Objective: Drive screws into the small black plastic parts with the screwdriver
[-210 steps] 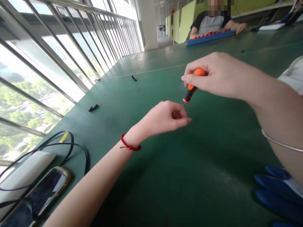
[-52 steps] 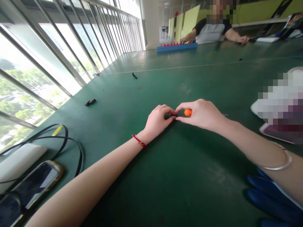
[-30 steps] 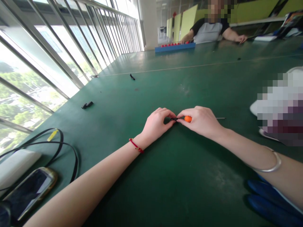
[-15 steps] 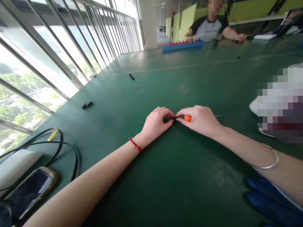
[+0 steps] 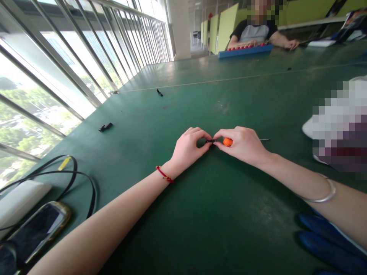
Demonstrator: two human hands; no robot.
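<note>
At the middle of the view my left hand [image 5: 189, 147] is closed, thumb and fingertips pinching a small black part [image 5: 211, 141]. My right hand [image 5: 243, 144] meets it fingertip to fingertip, closed on the other end of that same part. Tucked in the right palm is a screwdriver; its orange handle end [image 5: 228, 142] shows beside the thumb, and its thin metal shaft [image 5: 265, 139] sticks out behind the hand. Most of the black part is covered by fingers, so its exact kind cannot be told.
Two small black pieces [image 5: 105, 127] [image 5: 159, 92] lie on the green table [image 5: 183, 221] at left. A phone [image 5: 37, 233], white box [image 5: 23, 200] and black cable [image 5: 93, 191] sit near left. Across, a person [image 5: 255, 32] sits behind a blue tray [image 5: 246, 51] of red items. Railing [image 5: 77, 49] runs left.
The blue tray on the far side has slid to the right, with the person's hand at it. My hands stay almost in place, still pinching the black part, which sits slightly higher.
</note>
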